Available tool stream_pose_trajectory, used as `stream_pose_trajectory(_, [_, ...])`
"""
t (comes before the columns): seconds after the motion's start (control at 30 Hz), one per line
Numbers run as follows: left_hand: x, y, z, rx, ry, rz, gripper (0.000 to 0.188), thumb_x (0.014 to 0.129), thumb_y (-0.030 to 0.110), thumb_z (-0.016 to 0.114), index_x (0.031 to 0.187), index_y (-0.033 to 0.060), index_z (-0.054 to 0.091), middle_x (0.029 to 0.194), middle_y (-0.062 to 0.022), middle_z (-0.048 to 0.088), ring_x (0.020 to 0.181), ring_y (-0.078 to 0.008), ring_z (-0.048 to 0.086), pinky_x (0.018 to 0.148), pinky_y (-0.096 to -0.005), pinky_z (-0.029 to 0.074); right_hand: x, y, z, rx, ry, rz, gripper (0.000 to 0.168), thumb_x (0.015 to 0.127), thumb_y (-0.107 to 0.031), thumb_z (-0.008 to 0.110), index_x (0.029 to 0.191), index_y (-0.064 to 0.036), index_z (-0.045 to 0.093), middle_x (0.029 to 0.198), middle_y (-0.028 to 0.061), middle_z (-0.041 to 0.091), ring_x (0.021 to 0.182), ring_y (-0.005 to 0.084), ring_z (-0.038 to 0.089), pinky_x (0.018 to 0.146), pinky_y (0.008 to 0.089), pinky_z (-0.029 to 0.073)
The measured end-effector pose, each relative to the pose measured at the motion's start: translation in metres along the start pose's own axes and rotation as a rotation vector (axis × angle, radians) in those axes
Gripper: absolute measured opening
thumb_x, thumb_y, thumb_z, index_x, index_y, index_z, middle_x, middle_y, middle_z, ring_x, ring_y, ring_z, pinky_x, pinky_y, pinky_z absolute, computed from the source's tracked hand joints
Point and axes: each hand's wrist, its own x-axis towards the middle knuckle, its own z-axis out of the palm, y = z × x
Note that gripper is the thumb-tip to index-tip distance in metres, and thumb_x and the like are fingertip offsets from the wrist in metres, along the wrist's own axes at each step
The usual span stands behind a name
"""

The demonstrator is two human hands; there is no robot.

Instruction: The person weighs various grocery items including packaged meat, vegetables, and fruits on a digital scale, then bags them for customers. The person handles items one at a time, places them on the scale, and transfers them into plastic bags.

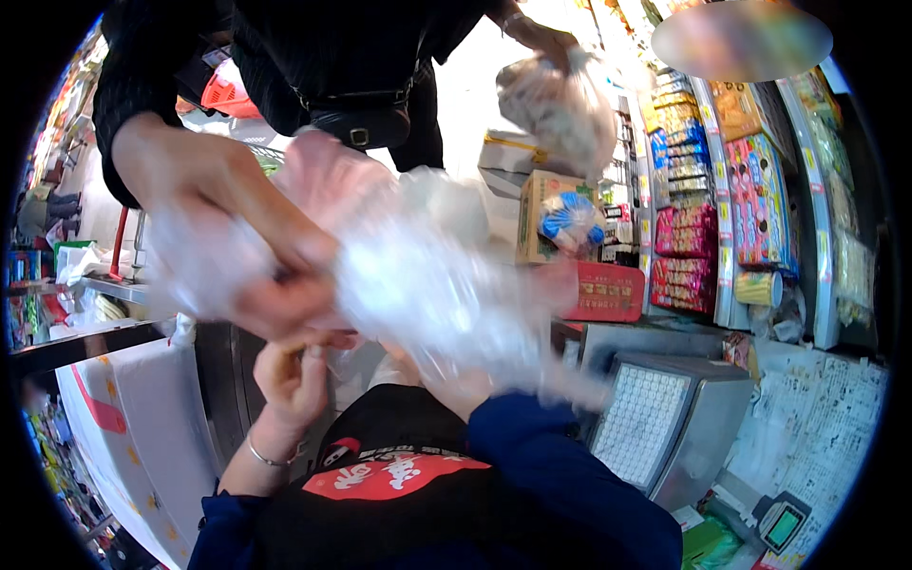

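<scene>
My left hand [293, 377], with a bracelet at its wrist, is raised below a customer's hand [285, 271]; its fingers are curled, and what they touch is unclear. My right hand [456, 388] is largely hidden behind a blurred clear plastic bag [434, 292]; whether it grips the bag cannot be told. The person opposite, in dark clothes, reaches across with a whitish bag [203, 256] at that hand. Their other hand [545, 43] holds a filled plastic bag [559, 107] off to the right.
A weighing scale with a white key panel [641, 420] stands at my right. Beyond it are a red box [609, 292], a cardboard carton [534, 214] and shelves of packaged snacks [684, 260]. A metal rail [78, 345] and a white cloth-like cover [157, 420] lie left.
</scene>
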Motion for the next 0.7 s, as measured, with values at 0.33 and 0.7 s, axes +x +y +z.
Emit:
stream_pose_trajectory(0.33, [-0.023, -0.061, 0.039, 0.169, -0.196, -0.267, 0.050, 0.080, 0.001, 0.063, 0.127, 0.0016, 0.045, 0.124, -0.0145, 0.049, 0.114, -0.0269, 0.051, 0.093, -0.0372, 0.042, -0.127, 0.045, -0.025, 0.102, 0.260, 0.285, 0.053, 0.088, -0.024, 0.061, 0.135, -0.007, 0.043, 0.138, 0.0163, 0.044, 0.124, 0.0336, 0.047, 0.108, 0.0418, 0.029])
stream_pose_trajectory(0.7, [0.044, 0.026, 0.170, 0.127, -0.861, 0.272, 0.078, 0.069, 0.037, 0.081, 0.131, 0.0043, 0.047, 0.137, -0.0187, 0.046, 0.130, -0.0359, 0.039, 0.109, -0.0432, 0.029, -0.333, -0.093, -0.191, 0.756, 1.322, 0.865, 0.041, 0.093, -0.015, 0.054, 0.129, 0.000, 0.042, 0.116, 0.0127, 0.057, 0.111, 0.0231, 0.054, 0.093, 0.0340, 0.044])
